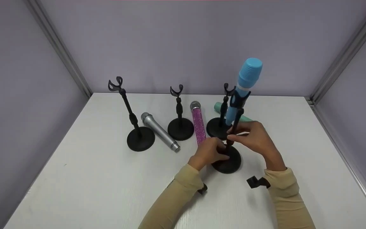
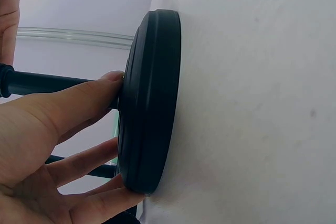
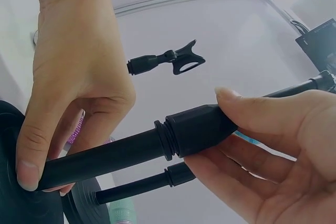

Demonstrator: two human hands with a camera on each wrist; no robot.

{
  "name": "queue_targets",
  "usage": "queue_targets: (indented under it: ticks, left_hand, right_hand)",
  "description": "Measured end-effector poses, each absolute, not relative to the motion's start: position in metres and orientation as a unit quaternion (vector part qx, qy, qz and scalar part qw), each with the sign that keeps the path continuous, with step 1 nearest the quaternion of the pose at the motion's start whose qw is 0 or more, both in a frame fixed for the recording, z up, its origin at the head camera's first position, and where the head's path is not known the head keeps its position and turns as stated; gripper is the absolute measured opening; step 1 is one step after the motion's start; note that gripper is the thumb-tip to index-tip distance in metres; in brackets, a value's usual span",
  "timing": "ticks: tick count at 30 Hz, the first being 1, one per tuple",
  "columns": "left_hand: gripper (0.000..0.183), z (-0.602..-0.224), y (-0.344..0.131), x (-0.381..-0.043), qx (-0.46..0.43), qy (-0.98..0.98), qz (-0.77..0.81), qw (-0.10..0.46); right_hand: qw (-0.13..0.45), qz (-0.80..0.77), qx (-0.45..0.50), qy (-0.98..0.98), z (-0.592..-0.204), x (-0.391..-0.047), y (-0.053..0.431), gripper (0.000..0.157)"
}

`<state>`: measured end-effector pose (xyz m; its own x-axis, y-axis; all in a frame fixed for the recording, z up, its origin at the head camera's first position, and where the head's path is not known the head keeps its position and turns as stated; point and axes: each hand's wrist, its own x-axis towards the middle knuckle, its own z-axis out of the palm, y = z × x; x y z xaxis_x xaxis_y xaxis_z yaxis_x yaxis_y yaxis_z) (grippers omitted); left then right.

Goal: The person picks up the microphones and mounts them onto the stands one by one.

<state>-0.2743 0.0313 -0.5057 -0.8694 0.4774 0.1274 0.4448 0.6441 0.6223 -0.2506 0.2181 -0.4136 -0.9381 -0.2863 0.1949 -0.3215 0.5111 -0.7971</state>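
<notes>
A black microphone stand (image 1: 232,163) rises from its round base on the white table, with a blue microphone (image 1: 249,73) held in its clip, head up. My left hand (image 1: 207,153) grips the bottom of the pole; in the left wrist view its thumb lies along the pole and other fingers touch the base (image 2: 149,103). Higher up, my right hand (image 1: 255,138) pinches the pole's collar (image 3: 197,129) between thumb and fingers. A pink glitter microphone (image 1: 198,122) lies just beyond my left hand.
Other black stands with bare clips stand behind: a left one (image 1: 140,140), a middle one (image 1: 180,129) and a right one (image 1: 216,127). A silver microphone (image 1: 160,132) lies between the left two. A green microphone (image 1: 218,107) lies behind the right stand. Grey panels (image 1: 183,47) enclose the table.
</notes>
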Motion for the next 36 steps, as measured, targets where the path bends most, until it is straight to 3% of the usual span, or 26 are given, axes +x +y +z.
queue_targets:
  ticks: [36]
  left_hand:
    - [0.026,-0.5095,0.0310,-0.2778,0.252,0.897,0.361,0.033]
  right_hand:
    - [-0.006,0.459,0.202,-0.865,-0.4144,-0.2513,0.2190,0.015]
